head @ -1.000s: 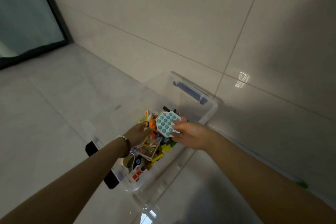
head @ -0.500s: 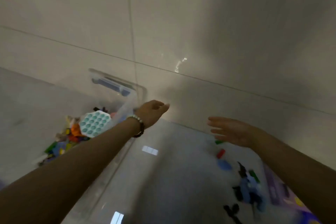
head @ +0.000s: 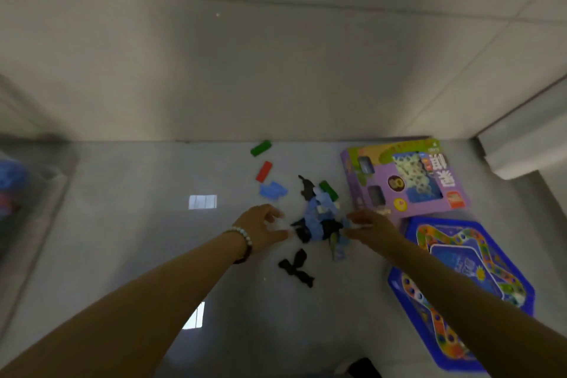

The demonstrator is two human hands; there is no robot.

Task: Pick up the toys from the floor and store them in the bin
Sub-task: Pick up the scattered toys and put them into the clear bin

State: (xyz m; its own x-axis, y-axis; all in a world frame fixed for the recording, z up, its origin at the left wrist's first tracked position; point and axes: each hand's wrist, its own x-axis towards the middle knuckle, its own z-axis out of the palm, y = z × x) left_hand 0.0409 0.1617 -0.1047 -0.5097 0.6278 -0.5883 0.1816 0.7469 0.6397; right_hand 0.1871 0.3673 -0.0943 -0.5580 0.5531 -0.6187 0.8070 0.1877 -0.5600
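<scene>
Pieces [head: 317, 221], flat, jagged, blue and black, heap between left hand [head: 260, 228] and right hand [head: 372, 228], grips wide.

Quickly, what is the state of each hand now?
Left hand: open, holding nothing, beside the toy pile.
Right hand: open, fingers at the same pile.

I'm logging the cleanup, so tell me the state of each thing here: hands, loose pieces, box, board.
Pile of pieces: heaped on the floor.
Left hand: open, empty, beside the pile.
Right hand: open, empty, opposite side.
Green block: on the floor, by wall.
Red block: on the floor.
Purple box: flat on floor.
Blue board: flat on floor.
</scene>
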